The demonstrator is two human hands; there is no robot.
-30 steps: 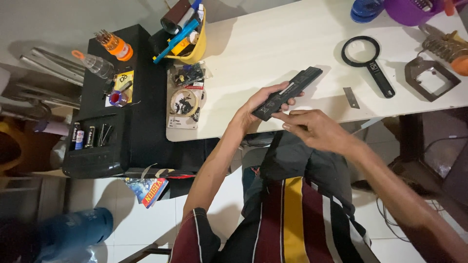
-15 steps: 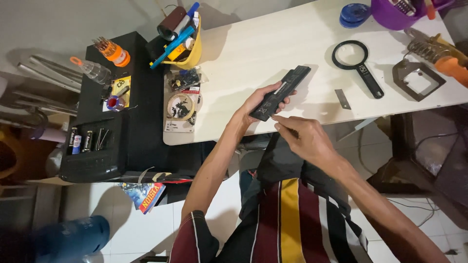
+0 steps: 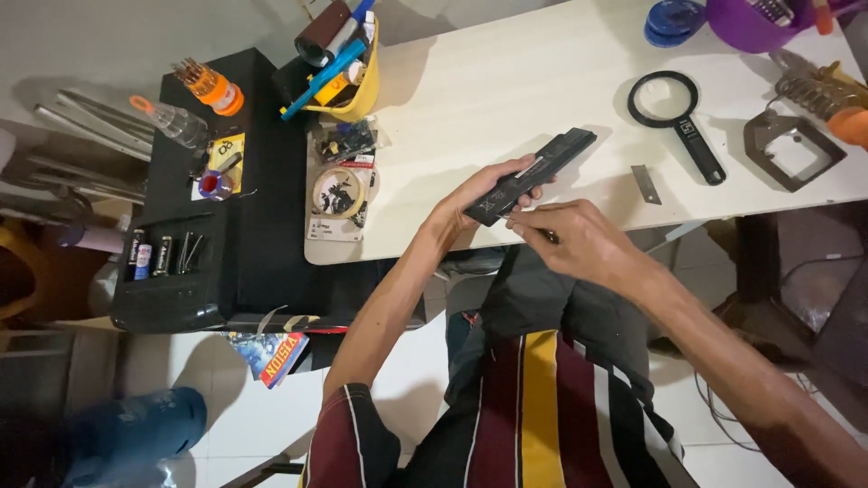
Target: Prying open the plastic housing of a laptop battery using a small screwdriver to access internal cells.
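A: We have the long black battery pack (image 3: 532, 174) in our left hand (image 3: 479, 194), fingers wrapped round its near end, the far end sticking out over the white table (image 3: 506, 81). It looks rigid and blocky, probably with some weight to it, so we judge a grip round the body is safer than pinching a corner.

B: Agreed. The casing looks smooth, likely a bit slippery. Our right hand (image 3: 579, 239) is curled tight on a thin dark tool, whose tip meets the pack's near edge. What kind of tool it is, we cannot tell.

A: Around us: a magnifying glass (image 3: 678, 122) lies to the right, a small metal blade (image 3: 646, 183) nearer, just right of the pack, and a soldering iron stand (image 3: 796, 145) at the far right.

B: On the left, a yellow cup of tools (image 3: 348, 63) and a roll of tape (image 3: 339, 192) on a packet. Nothing sits directly beneath the pack; the blade is the closest thing to watch.
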